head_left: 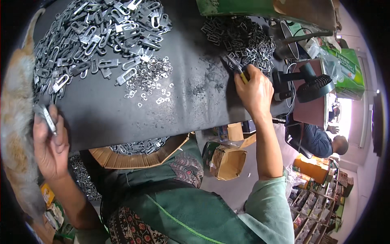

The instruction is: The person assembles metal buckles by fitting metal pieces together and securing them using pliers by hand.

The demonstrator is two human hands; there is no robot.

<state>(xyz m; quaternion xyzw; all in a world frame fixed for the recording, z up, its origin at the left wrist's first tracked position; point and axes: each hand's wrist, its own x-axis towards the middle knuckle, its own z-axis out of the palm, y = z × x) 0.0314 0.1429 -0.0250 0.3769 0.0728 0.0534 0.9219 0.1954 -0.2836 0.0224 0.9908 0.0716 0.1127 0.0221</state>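
My left hand (48, 146) is at the near left edge of the dark table (122, 110) and pinches a flat slotted metal piece (48, 117) upright between thumb and fingers. My right hand (255, 90) reaches to the far right and grips pliers with a yellow handle (237, 70); their jaws point into a heap of small dark wire links (239, 36). A big pile of slotted metal plates (93, 36) covers the far left. Small metal rings (152, 79) lie scattered in the middle.
An orange and white cat (16, 134) lies along the left edge. A cardboard tray of metal parts (138, 152) sits on my lap. A small black fan (313, 85), a metal cup (286, 44) and green boxes stand at right. Another person (325, 140) sits beyond.
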